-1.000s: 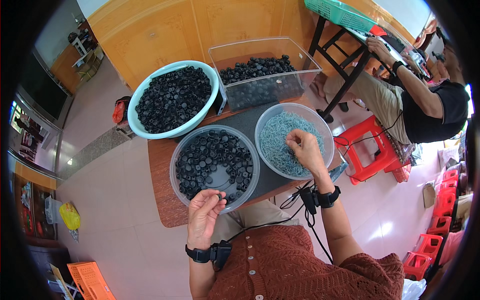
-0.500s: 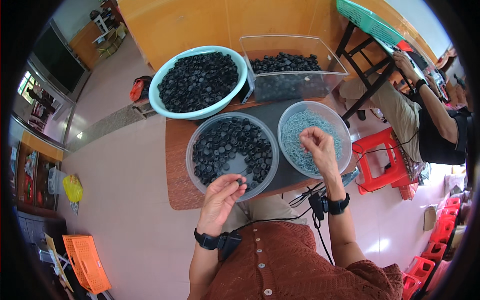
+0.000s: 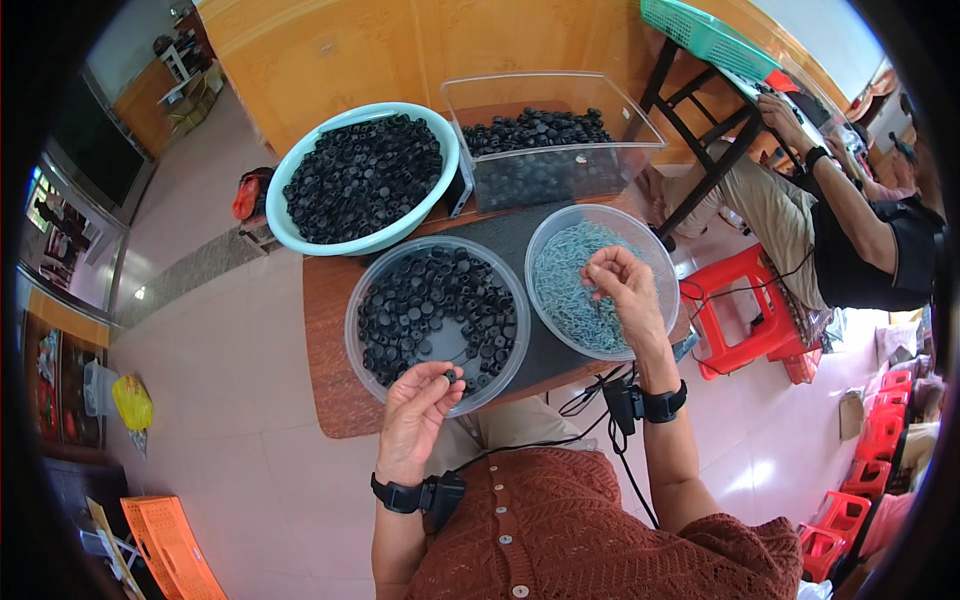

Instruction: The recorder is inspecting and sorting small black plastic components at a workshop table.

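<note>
Between the thumb and fingertips of my left hand (image 3: 412, 420) is a small round black cap (image 3: 451, 377) with a hole in it. That hand is at the near edge of a clear round tub (image 3: 450, 343) partly filled with loose black caps (image 3: 420, 290). My right hand (image 3: 632, 295) hovers over a second clear tub (image 3: 667, 290), which holds a heap of small bluish screws (image 3: 568, 268). Its thumb and forefinger are pinched together; whatever they hold is too small to make out. Each wrist wears a black strap.
Behind the tubs on the wooden table (image 3: 335, 385) stand a pale blue basin (image 3: 280, 225) and a clear rectangular bin (image 3: 640, 150), both with black caps. A co-worker (image 3: 860, 220) sits at right, near a red stool (image 3: 715, 340). Cables (image 3: 580, 400) hang by my lap.
The view has turned slightly, moving the table leftward in it. My left hand still has the black cap, its hole now more visible. My right hand stays over the screws.
</note>
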